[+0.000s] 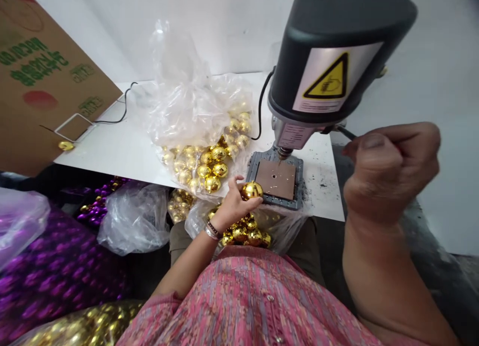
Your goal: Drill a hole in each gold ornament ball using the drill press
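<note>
Left grip (236,202): gold faceted ball (252,190) being pinched beside black drill press (318,84), best steadied; right grip (392,169): dark lever (346,132) being clasped.

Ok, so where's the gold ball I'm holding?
In the head view, the gold ball is just below and right of centre, in the grip of your left hand, by the near left corner of the brown board under the drill.

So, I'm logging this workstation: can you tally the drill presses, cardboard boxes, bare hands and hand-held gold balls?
Drill press: 1
Cardboard box: 1
Left hand and right hand: 2
Gold ball in hand: 1
Total: 5
</note>
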`<state>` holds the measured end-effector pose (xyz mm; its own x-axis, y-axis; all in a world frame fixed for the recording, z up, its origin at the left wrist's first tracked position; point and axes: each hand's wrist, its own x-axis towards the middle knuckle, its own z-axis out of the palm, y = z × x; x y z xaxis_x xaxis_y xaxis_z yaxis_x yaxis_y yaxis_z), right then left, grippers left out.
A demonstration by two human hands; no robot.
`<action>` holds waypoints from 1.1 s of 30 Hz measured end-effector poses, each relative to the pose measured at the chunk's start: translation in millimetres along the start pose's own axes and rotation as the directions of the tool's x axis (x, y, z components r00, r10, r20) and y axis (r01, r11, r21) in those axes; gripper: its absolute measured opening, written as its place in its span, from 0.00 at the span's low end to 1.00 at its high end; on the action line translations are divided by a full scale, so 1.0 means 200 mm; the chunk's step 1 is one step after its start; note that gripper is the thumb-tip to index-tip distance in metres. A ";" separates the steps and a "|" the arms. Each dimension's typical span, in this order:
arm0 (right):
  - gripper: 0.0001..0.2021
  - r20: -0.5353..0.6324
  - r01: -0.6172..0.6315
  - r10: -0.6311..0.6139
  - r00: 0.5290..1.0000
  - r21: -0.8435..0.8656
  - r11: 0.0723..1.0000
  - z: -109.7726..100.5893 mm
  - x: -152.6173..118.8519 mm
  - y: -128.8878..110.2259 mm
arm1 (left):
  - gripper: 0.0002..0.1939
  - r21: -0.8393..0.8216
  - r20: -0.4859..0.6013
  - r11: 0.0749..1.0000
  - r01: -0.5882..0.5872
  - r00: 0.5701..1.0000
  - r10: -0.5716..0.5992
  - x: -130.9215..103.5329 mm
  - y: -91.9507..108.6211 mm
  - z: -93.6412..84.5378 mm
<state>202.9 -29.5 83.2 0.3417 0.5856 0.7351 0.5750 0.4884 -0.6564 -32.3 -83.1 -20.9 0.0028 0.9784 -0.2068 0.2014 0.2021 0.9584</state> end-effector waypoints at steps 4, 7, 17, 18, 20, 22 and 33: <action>0.16 0.037 0.049 -0.051 0.998 0.040 0.998 0.00 0.02 -0.04 | 0.33 0.080 0.035 0.991 -0.107 0.994 0.104 0.02 0.00 -0.04; 0.13 0.060 0.012 -0.016 0.998 0.072 0.997 0.00 0.05 -0.08 | 0.30 0.087 0.044 0.982 -0.170 0.985 0.167 0.06 0.02 -0.05; 0.12 0.084 -0.101 0.088 0.993 0.178 0.979 0.04 0.20 -0.18 | 0.28 0.133 -0.005 0.977 -0.165 0.986 0.167 0.33 0.04 0.06; 0.15 0.103 -0.124 0.109 0.989 0.153 0.980 0.04 0.23 -0.20 | 0.27 0.137 0.005 0.978 -0.159 0.987 0.160 0.34 0.05 0.07; 0.18 0.157 -0.179 0.167 0.973 0.063 0.982 0.04 0.33 -0.24 | 0.27 0.143 0.012 0.978 -0.150 0.989 0.150 0.35 0.05 0.08; 0.18 0.220 -0.224 0.228 0.948 -0.044 0.974 0.05 0.42 -0.28 | 0.28 0.148 0.005 0.979 -0.143 0.990 0.144 0.36 0.06 0.08; 0.16 0.267 -0.345 0.362 0.893 -0.107 0.932 0.09 0.58 -0.29 | 0.30 0.374 0.066 0.911 -0.173 0.985 0.160 0.41 0.11 0.09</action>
<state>195.3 20.9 203.0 0.3149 0.8724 0.3739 0.4977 0.1837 -0.8477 -9.4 0.4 -20.3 0.0998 0.9930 -0.0630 0.5492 -0.0022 0.8357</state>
